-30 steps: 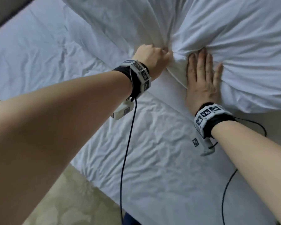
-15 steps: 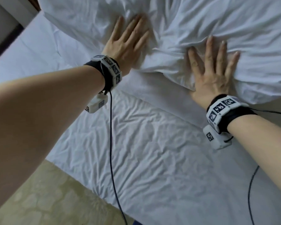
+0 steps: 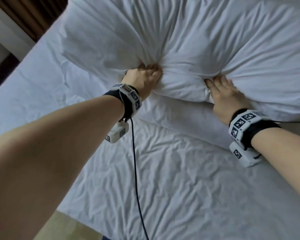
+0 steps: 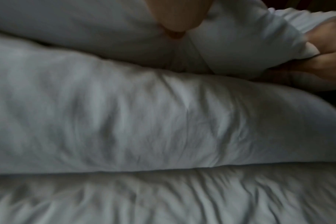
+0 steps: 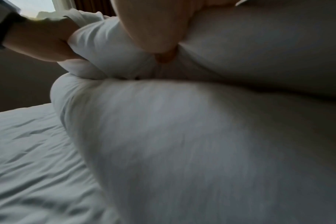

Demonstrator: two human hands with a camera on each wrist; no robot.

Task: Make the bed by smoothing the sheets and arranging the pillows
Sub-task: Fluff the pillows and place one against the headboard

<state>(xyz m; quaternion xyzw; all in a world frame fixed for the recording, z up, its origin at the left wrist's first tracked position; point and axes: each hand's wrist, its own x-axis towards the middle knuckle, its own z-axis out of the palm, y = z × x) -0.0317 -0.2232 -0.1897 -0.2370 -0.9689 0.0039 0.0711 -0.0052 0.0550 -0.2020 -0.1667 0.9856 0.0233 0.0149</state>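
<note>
A big white pillow (image 3: 189,40) lies at the head of the bed on a flatter white pillow (image 3: 178,116). My left hand (image 3: 145,73) grips the top pillow's near edge, fingers dug into the fabric. My right hand (image 3: 218,85) grips the same edge further right. The left wrist view shows the right hand (image 4: 326,50) pinching a fold of the pillow (image 4: 240,37) above the lower pillow (image 4: 144,121). In the right wrist view the left hand (image 5: 42,42) clutches the pillow (image 5: 98,37). A wrinkled white sheet (image 3: 171,179) covers the mattress in front.
Dark wood panelling (image 3: 33,14) stands beyond the bed's far left corner. Beige floor (image 3: 68,227) shows past the mattress edge at the lower left. A black cable (image 3: 135,170) hangs from my left wrist over the sheet. A window (image 5: 34,7) shows in the right wrist view.
Half a second ago both hands lay flat, fingers spread, on the pillow. Now both have curled and grip its near edge, closer together.
</note>
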